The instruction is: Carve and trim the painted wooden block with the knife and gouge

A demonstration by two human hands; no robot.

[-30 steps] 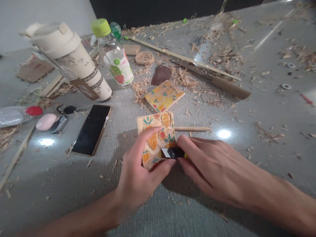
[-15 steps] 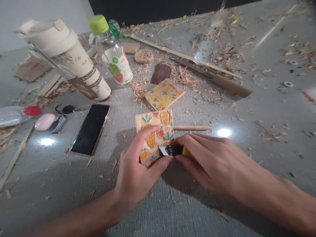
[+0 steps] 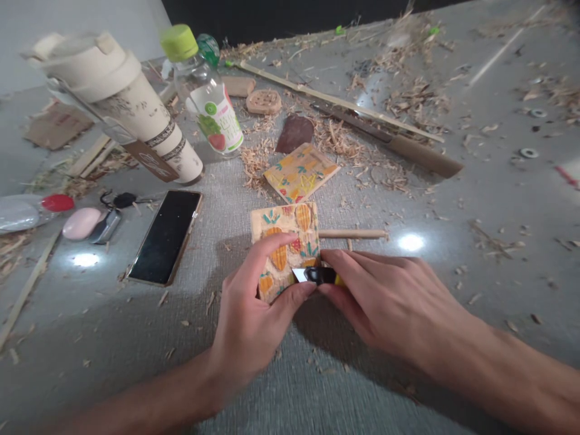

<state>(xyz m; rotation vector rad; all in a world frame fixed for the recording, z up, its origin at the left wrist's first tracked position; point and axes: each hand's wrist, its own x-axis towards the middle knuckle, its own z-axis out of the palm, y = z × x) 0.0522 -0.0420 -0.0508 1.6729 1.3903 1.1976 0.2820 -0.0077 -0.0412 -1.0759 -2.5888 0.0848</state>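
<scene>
My left hand (image 3: 254, 302) is closed around the lower left part of a carved wooden block (image 3: 277, 251), its index finger lying across the painted face. Orange fruit shapes with green leaves and red patches cover that face. In my right hand (image 3: 385, 296) is a utility knife (image 3: 321, 275) with a black front and a bit of yellow handle showing. Its short blade points left over the block's lower right part, and my left thumb touches the knife near the blade. Behind the block lies a second painted wooden piece (image 3: 301, 173).
A thin wooden rod (image 3: 352, 234) lies right of the block. Further back are brown sandpaper (image 3: 295, 133), a sheathed long knife (image 3: 421, 156) and scattered shavings. On the left are a phone (image 3: 165, 237), a cream tumbler (image 3: 136, 115) and a plastic bottle (image 3: 211, 109).
The block has shifted very slightly to the right, and the knife's blade has tilted a little. Both hands keep their grip; the objects around them stay in place.
</scene>
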